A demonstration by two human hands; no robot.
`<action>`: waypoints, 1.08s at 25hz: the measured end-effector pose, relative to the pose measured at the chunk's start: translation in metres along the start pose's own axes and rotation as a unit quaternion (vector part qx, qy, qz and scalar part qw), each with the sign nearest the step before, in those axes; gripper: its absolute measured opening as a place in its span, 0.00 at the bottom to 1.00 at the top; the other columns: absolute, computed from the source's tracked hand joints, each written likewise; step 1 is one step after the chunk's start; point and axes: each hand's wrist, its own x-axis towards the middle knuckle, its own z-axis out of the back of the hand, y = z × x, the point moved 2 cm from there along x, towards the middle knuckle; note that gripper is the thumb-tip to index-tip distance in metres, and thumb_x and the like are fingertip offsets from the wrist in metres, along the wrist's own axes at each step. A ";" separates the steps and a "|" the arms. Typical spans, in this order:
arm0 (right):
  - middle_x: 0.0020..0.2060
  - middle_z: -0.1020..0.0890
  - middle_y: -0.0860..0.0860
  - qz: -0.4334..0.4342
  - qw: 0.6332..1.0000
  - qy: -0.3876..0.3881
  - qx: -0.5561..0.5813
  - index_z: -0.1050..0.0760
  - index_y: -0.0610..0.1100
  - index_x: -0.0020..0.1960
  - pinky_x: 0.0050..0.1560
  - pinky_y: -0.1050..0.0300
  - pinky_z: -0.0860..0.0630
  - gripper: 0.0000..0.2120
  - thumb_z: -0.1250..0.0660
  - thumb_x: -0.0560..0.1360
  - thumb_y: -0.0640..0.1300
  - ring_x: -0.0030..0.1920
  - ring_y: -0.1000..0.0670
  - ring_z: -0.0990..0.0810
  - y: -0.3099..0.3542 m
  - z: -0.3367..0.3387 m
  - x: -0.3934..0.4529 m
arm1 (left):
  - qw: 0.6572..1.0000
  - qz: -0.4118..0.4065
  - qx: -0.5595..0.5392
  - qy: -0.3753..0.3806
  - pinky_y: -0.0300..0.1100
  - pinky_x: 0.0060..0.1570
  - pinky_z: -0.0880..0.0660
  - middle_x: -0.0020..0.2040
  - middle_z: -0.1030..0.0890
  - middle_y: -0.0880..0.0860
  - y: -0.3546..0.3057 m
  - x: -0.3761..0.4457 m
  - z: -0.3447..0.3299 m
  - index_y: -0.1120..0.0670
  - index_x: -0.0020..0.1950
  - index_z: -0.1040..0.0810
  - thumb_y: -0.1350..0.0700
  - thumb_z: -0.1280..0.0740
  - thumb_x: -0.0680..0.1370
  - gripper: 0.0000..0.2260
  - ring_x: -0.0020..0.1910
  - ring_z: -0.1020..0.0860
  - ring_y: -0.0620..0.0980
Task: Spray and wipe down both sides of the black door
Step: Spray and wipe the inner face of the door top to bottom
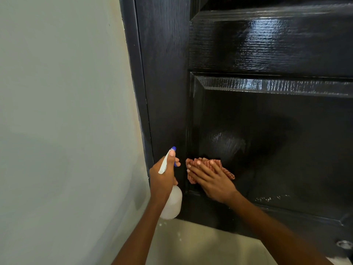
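Observation:
The black door (267, 54) fills the right side, glossy and wet in streaks on its raised panels. My left hand (162, 176) grips a white spray bottle (172, 203) with a blue nozzle tip, held upright close to the door's left stile. My right hand (208, 178) lies flat on a red checked cloth (225, 169), pressing it against the lower left corner of the recessed bottom panel. A smeared damp patch shows just above the cloth. Small white droplets dot the panel's lower ledge to the right.
A pale grey-green wall (66, 131) stands to the left, meeting the black door frame (139, 83). Beige floor (200, 245) lies below, with a few white spots near the bottle. A round metal fitting (344, 244) sits at the door's bottom right.

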 end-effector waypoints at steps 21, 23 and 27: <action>0.84 0.46 0.48 -0.009 0.999 0.034 0.018 0.44 0.49 0.84 0.80 0.37 0.63 0.40 0.32 0.75 0.52 0.83 0.43 0.55 -0.010 0.008 0.003 | 0.997 0.060 0.007 -0.042 0.35 0.22 0.27 0.43 0.18 0.53 0.017 -0.003 0.012 0.56 0.47 0.21 0.44 0.40 0.82 0.17 0.29 0.22 0.49; 0.83 0.47 0.47 0.060 0.993 0.103 0.007 0.43 0.48 0.83 0.80 0.38 0.66 0.43 0.29 0.73 0.50 0.83 0.43 0.59 0.010 -0.019 -0.018 | 0.993 0.091 0.022 -0.074 0.39 0.24 0.26 0.44 0.17 0.54 0.026 -0.005 0.018 0.54 0.46 0.20 0.39 0.40 0.81 0.20 0.32 0.22 0.53; 0.83 0.51 0.46 0.128 0.982 0.140 -0.007 0.43 0.47 0.82 0.79 0.39 0.70 0.42 0.28 0.74 0.49 0.82 0.41 0.63 0.035 -0.044 -0.027 | 0.988 0.120 0.014 -0.093 0.42 0.30 0.24 0.45 0.17 0.55 0.040 -0.014 0.036 0.54 0.46 0.20 0.36 0.42 0.79 0.23 0.35 0.20 0.55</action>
